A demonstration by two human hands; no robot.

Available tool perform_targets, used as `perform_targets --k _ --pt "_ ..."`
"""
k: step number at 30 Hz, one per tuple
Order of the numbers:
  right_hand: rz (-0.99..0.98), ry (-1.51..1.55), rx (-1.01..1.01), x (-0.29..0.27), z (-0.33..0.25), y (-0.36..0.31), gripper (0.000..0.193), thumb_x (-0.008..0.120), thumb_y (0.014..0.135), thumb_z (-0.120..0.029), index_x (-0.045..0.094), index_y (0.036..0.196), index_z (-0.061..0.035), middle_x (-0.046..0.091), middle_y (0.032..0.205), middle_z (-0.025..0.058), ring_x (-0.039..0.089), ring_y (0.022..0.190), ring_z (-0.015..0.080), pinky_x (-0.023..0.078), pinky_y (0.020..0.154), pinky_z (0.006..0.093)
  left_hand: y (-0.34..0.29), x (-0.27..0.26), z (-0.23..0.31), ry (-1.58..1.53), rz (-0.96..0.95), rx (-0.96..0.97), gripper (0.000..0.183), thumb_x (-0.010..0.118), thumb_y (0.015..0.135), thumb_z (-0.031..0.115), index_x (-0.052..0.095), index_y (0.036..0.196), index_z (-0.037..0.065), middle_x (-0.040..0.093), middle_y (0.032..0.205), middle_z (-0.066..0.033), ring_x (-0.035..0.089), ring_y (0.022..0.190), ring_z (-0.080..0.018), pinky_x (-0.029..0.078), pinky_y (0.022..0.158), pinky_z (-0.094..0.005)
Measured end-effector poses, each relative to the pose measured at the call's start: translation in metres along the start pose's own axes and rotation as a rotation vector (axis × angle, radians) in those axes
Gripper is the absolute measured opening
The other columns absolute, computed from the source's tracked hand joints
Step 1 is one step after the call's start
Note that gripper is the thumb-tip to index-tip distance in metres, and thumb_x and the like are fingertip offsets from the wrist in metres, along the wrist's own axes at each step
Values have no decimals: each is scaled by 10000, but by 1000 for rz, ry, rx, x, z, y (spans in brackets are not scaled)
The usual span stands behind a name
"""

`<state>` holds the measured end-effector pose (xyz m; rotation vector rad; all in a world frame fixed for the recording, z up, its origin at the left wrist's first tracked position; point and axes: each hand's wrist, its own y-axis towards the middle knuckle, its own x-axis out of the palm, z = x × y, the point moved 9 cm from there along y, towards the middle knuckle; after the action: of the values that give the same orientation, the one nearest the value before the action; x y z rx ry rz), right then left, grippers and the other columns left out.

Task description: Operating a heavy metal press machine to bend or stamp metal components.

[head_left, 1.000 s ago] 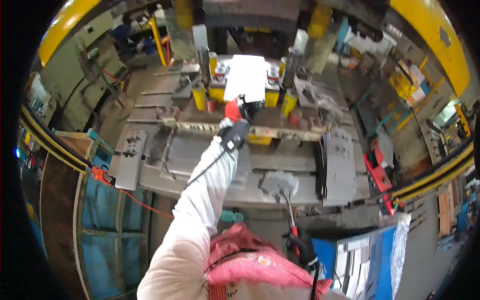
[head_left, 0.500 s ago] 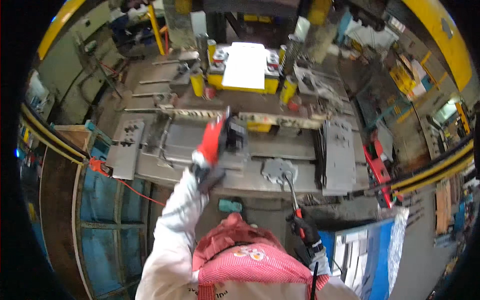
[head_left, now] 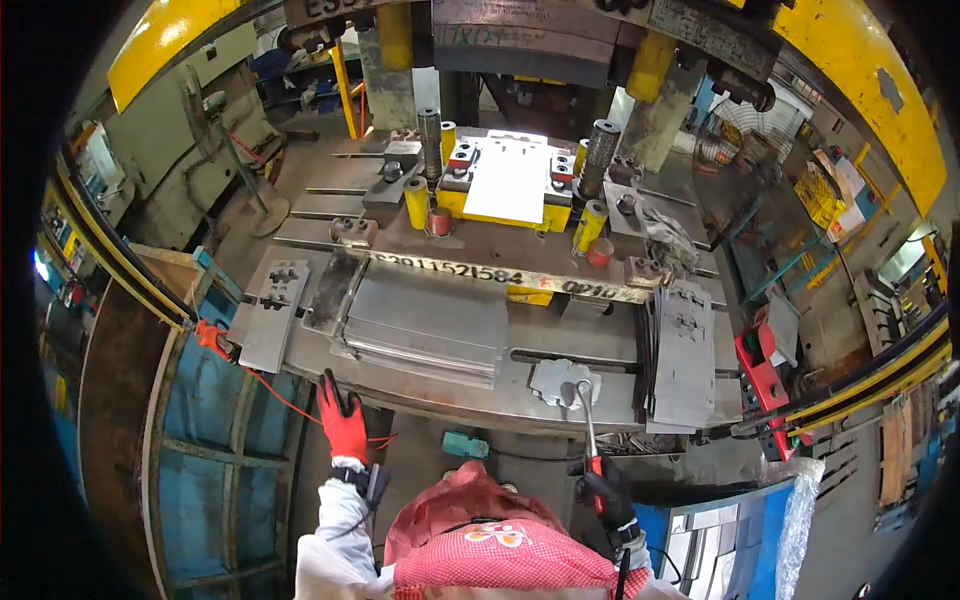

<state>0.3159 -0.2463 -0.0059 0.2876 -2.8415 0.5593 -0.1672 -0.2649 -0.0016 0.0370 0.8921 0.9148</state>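
Observation:
My left hand (head_left: 343,418), in a red glove with dark fingertips, is just off the front edge of the press table (head_left: 425,397). Its fingers are apart and nothing is in it. My dark-gloved right hand (head_left: 606,500) grips a red-handled metal rod tool (head_left: 590,435). The tool's rounded end rests on a flat grey plate with an uneven outline (head_left: 560,383) at the table's front. A stack of metal sheets (head_left: 425,320) lies between my hands, farther in. One bright sheet (head_left: 508,178) lies on the yellow-based die (head_left: 465,213) beyond.
Upright guide posts (head_left: 598,158) and yellow cylinders (head_left: 416,203) flank the die, with the press's upper block (head_left: 525,40) overhead. Metal plates lie at the table's left (head_left: 272,318) and right (head_left: 683,365). A blue-framed bin (head_left: 215,455) stands left; a red fixture (head_left: 760,365) stands right.
My left hand has moved from above the sheet stack back and left to the table's front edge. The right hand still holds the tool on the grey plate. The view has shifted.

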Motion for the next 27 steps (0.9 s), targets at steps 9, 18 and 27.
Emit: perform_targets --k 9,18,27 --pt "-193 -179 109 39 10 -17 553 567 792 -119 356 1296 -32 570 953 83 542 705 120 471 597 265 34 48 -19 533 -422 81 608 614 719 304 406 1279 189 346 1357 -121 332 1234 -326 297 997 -420" --pt "-320 -165 137 42 17 -17 591 538 795 -79 296 1332 -38 570 995 126 533 664 118 472 614 264 43 47 -32 390 -477 30 567 633 702 276 460 1237 200 389 1323 -143 376 1194 -359 353 973 -410" --pt "-359 -174 133 44 10 -17 641 573 774 -131 293 1345 -54 559 983 83 517 719 106 454 627 253 41 44 -21 430 -467 15 567 621 704 255 455 1242 199 380 1334 -124 371 1197 -357 363 968 -404"
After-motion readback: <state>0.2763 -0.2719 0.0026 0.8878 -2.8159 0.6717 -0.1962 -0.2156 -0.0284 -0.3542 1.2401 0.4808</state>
